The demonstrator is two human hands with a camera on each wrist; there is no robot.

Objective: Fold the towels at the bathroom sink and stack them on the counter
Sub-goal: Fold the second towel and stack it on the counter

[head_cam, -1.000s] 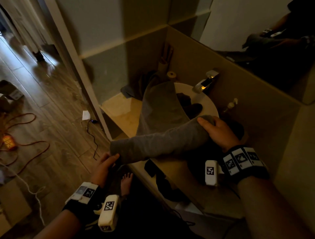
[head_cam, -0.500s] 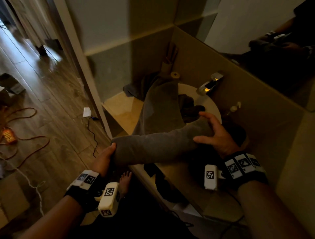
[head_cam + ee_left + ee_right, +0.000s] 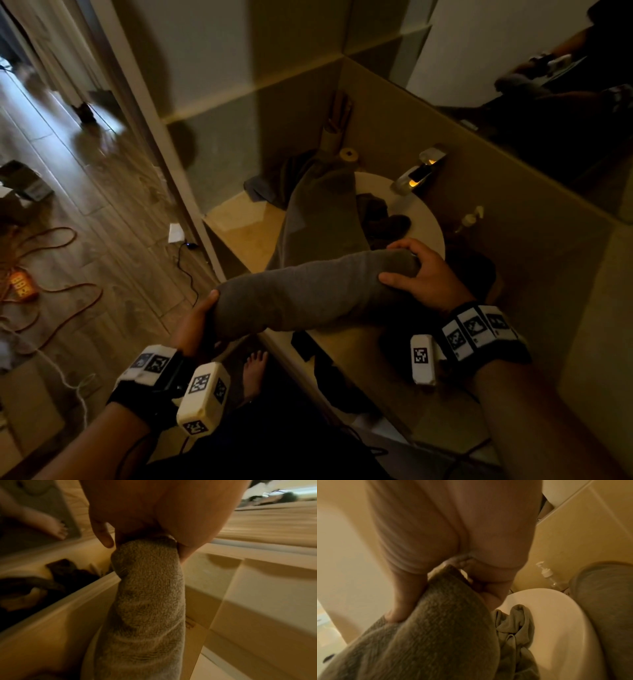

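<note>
Left hand [image 3: 195, 322] grips one end of the grey towel [image 3: 308, 294], right hand [image 3: 423, 274] has fingers curled round the other. Towel held bunched over the counter's [image 3: 246, 226] front edge, rest trailing across the sink [image 3: 424, 219]. Left end higher than 1 s ago. No readable writing; dim.

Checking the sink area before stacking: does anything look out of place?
Yes. Dark cloths lie crumpled inside the white sink basin, and one end of the grey towel trails over the counter, unfolded.
</note>
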